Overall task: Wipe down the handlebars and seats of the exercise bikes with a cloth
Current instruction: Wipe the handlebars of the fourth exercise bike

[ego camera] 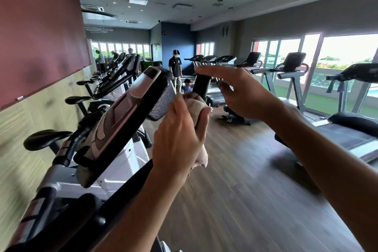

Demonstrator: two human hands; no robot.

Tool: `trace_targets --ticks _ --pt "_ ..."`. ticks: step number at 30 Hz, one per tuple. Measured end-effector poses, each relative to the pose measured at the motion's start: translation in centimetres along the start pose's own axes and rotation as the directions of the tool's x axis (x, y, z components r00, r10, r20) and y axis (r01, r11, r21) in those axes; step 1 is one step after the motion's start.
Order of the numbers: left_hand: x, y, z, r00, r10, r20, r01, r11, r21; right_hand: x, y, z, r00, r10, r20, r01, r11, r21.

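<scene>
Hands, two, bare, raised in front of the nearest bike. Left hand (180, 129): fingers and thumb curled round a crumpled pale pink cloth (197, 104), which it presses against the lower part of an upright black handlebar grip (201, 86); a loose tail of the cloth hangs below the palm. The wrap puts fabric on several sides of the grip at once, which suits a rubbing stroke along it. Right hand (239, 92): forefinger stretched over the top end of the same grip, thumb beside its far side, palm clear of it; whether the digits actually touch cannot be told. Judged purpose: steadying the grip against the pressure of the wipe.

Console of the nearest bike, grey and black plastic with a dark screen (131, 108): tilted, just left of the left hand, between the two handlebar ends.

Frame of that bike, silver metal with black tubing (67, 186): lower left, blurred.

Seats, black padded saddles (47, 139): on the row of further exercise bikes along the left wall, well apart from the cloth; judged not yet reached in this pass.

Treadmills, grey and black (292, 71): row along the windows on the right.

Floor, dark wood planks (245, 200).

Other people: one standing in dark clothing (176, 65) at mid-room; others far off at the left windows.
</scene>
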State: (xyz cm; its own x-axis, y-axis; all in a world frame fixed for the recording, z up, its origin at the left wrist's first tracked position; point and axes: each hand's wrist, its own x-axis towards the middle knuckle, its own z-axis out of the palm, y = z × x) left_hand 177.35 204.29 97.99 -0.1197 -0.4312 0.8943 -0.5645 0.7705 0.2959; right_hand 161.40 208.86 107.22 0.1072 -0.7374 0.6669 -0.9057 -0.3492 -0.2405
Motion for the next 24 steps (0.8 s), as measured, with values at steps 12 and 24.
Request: trace_targets --ticks 12,24 --pt "-1.8 -0.1 -0.1 1.000 0.023 -0.003 -0.022 0.992 0.126 -0.6 0.9 0.2 0.995 -0.095 0.010 0.094 0.993 0.071" --pt "3.8 1.6 2.2 0.995 0.013 -0.095 -0.023 0.995 -0.099 -0.1 1.5 0.5 0.986 -0.166 -0.031 0.169 0.974 0.148"
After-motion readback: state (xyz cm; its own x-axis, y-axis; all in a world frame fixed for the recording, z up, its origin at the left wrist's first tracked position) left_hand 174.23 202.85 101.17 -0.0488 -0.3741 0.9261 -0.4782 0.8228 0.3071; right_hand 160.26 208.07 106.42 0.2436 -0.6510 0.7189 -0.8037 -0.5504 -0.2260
